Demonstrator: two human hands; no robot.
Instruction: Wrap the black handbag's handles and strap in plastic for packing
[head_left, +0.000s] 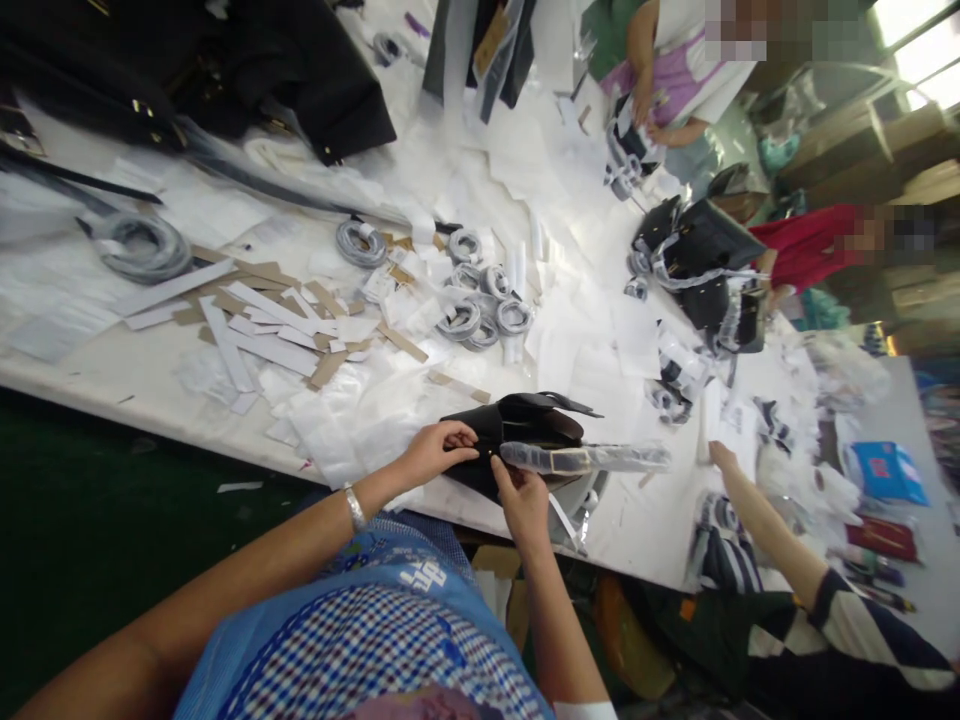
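Note:
A black handbag (472, 478) lies at the table's front edge before me, its flap (540, 402) raised. Its handle (585, 458) is wrapped in clear plastic and points to the right. My left hand (442, 452) has curled fingers and grips the bag's left side near a small metal stud. My right hand (523, 502) is closed at the bag's near side, its index finger by the same stud; its lower fingers are partly hidden. White paper and a clear plastic piece hang by the bag's right end.
Coiled, plastic-wrapped straps (465, 318) and paper and card strips (277, 325) lie beyond the bag. Large black bags (300, 80) stand at the back left. A co-worker's hand (721, 456) touches white paper at right; other people handle bags (705, 250) across the table.

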